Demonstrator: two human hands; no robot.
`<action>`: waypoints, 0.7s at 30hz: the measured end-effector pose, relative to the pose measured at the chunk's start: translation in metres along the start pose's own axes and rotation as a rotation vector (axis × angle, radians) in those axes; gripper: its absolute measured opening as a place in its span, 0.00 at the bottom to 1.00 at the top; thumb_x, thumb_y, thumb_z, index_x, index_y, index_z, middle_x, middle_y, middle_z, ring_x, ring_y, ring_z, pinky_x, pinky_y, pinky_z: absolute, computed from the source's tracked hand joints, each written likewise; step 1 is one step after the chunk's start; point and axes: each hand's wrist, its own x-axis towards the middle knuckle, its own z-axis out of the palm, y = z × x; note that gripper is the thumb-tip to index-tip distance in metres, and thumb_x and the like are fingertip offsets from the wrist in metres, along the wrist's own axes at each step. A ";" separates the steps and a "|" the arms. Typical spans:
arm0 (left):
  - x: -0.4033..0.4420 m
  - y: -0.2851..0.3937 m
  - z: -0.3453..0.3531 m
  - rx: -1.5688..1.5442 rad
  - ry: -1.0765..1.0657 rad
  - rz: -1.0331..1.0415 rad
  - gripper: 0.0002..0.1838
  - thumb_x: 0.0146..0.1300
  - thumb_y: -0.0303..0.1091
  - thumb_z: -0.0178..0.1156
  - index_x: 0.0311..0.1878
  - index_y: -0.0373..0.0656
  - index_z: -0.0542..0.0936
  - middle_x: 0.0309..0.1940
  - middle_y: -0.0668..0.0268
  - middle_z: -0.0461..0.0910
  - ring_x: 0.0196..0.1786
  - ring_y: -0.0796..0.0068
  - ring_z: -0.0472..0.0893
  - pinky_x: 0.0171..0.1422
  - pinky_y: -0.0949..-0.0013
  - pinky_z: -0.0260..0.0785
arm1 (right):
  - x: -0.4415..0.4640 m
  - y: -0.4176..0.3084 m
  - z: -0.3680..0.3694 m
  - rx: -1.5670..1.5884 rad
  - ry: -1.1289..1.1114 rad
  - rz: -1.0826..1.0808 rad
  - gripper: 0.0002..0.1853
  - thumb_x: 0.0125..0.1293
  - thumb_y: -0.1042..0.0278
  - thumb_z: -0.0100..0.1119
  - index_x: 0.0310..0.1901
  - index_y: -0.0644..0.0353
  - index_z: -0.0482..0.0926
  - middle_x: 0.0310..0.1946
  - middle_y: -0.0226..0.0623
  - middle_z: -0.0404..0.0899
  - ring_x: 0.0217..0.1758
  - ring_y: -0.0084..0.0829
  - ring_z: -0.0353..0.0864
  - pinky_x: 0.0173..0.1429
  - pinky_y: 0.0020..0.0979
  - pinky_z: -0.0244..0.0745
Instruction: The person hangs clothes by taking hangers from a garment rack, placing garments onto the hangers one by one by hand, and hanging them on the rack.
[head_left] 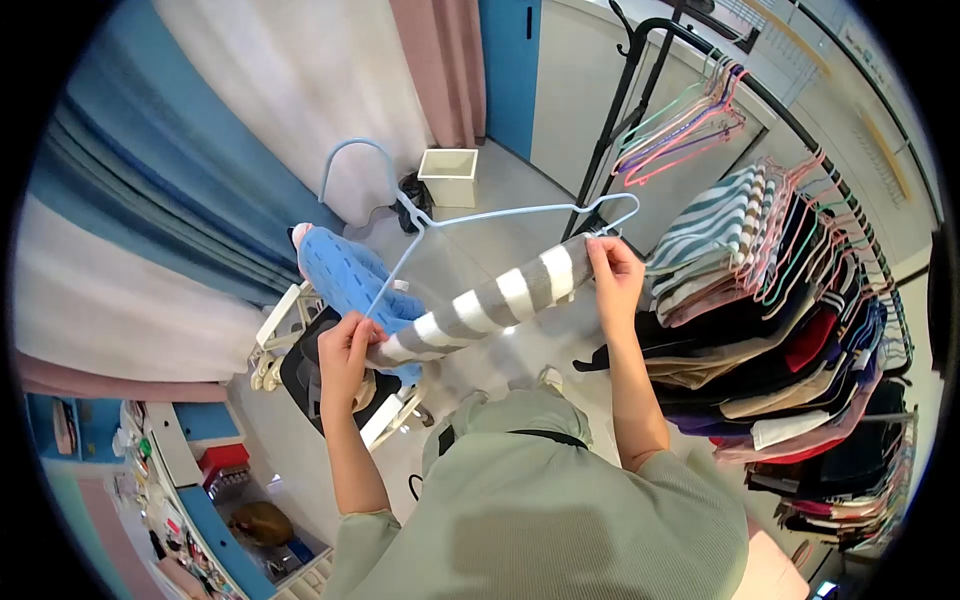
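Observation:
A light blue hanger (480, 214) is stretched between my hands, its hook pointing up to the left. Along its lower side hangs a grey-and-white striped garment (497, 302), rolled or folded into a narrow band. My left hand (348, 350) pinches the garment's left end beside the hanger's lower left corner. At the other end, my right hand (612, 268) grips the striped cloth close to the hanger's right corner. Behind my left hand, a blue patterned cloth (350, 275) lies over a chair (300, 365).
At the right stands a black rack (775, 100) with bare hangers (690, 125) and many hung clothes (770, 360). A white bin (449, 178) sits on the floor ahead. Curtains (160, 200) line the left, above a cluttered shelf unit (210, 520).

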 end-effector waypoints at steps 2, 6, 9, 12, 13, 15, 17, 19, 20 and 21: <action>0.005 -0.002 -0.005 0.044 -0.035 0.051 0.13 0.64 0.30 0.49 0.25 0.34 0.75 0.19 0.64 0.77 0.23 0.79 0.75 0.30 0.76 0.66 | -0.005 0.000 -0.001 -0.072 0.078 -0.016 0.08 0.59 0.70 0.61 0.26 0.65 0.78 0.19 0.19 0.70 0.22 0.09 0.62 0.25 0.15 0.55; 0.019 -0.003 -0.012 0.095 -0.112 0.113 0.13 0.63 0.30 0.50 0.25 0.34 0.76 0.19 0.64 0.77 0.23 0.78 0.75 0.30 0.76 0.65 | -0.015 -0.003 -0.005 -0.129 0.199 -0.084 0.08 0.55 0.71 0.64 0.23 0.63 0.78 0.16 0.19 0.71 0.21 0.08 0.63 0.23 0.15 0.54; 0.029 0.000 -0.012 0.113 -0.159 0.170 0.13 0.63 0.30 0.50 0.25 0.34 0.75 0.18 0.64 0.76 0.23 0.78 0.75 0.30 0.76 0.65 | -0.021 -0.011 -0.011 -0.361 0.419 -0.387 0.15 0.51 0.71 0.65 0.41 0.60 0.75 0.36 0.31 0.73 0.39 0.21 0.69 0.40 0.23 0.61; 0.036 0.008 -0.008 0.114 -0.233 0.197 0.13 0.63 0.29 0.50 0.25 0.34 0.75 0.18 0.66 0.76 0.23 0.80 0.74 0.31 0.77 0.65 | -0.030 -0.032 -0.024 -0.661 0.335 -0.505 0.29 0.48 0.69 0.66 0.54 0.58 0.67 0.54 0.41 0.68 0.58 0.36 0.65 0.57 0.33 0.59; 0.039 0.008 -0.006 0.115 -0.271 0.200 0.12 0.63 0.29 0.50 0.25 0.34 0.75 0.18 0.66 0.76 0.23 0.80 0.74 0.31 0.77 0.65 | -0.031 -0.046 -0.023 -0.749 0.263 -0.559 0.28 0.48 0.68 0.66 0.53 0.59 0.68 0.53 0.41 0.69 0.57 0.37 0.66 0.57 0.34 0.59; 0.043 0.008 0.001 0.124 -0.327 0.221 0.11 0.62 0.30 0.52 0.26 0.35 0.76 0.19 0.65 0.77 0.22 0.77 0.74 0.30 0.76 0.65 | -0.032 -0.063 -0.026 -0.825 0.023 -0.598 0.23 0.49 0.67 0.65 0.49 0.59 0.73 0.47 0.38 0.75 0.54 0.39 0.70 0.59 0.36 0.59; 0.047 0.012 0.008 0.139 -0.354 0.272 0.10 0.60 0.32 0.54 0.26 0.36 0.75 0.19 0.62 0.78 0.21 0.72 0.76 0.28 0.74 0.66 | -0.036 -0.067 -0.031 -0.752 -0.172 -0.474 0.09 0.54 0.71 0.60 0.38 0.60 0.79 0.32 0.34 0.79 0.38 0.33 0.77 0.43 0.29 0.67; 0.048 0.016 0.012 0.176 -0.408 0.247 0.09 0.60 0.30 0.54 0.26 0.35 0.76 0.20 0.64 0.78 0.24 0.77 0.76 0.31 0.75 0.66 | -0.043 -0.065 -0.036 -0.684 -0.211 -0.294 0.05 0.56 0.73 0.59 0.34 0.62 0.79 0.26 0.33 0.78 0.29 0.28 0.76 0.33 0.24 0.67; 0.050 0.017 0.013 0.194 -0.433 0.236 0.09 0.60 0.29 0.54 0.26 0.35 0.76 0.21 0.66 0.78 0.25 0.79 0.76 0.32 0.75 0.66 | -0.047 -0.067 -0.041 -0.696 -0.210 -0.255 0.04 0.56 0.73 0.59 0.33 0.63 0.79 0.25 0.33 0.77 0.26 0.26 0.75 0.30 0.22 0.66; 0.051 0.014 0.016 0.165 -0.411 0.267 0.07 0.59 0.28 0.54 0.28 0.35 0.76 0.24 0.65 0.79 0.29 0.78 0.77 0.36 0.75 0.67 | -0.050 -0.068 -0.045 -0.709 -0.209 -0.215 0.04 0.57 0.73 0.58 0.32 0.63 0.80 0.23 0.33 0.76 0.24 0.24 0.73 0.28 0.21 0.65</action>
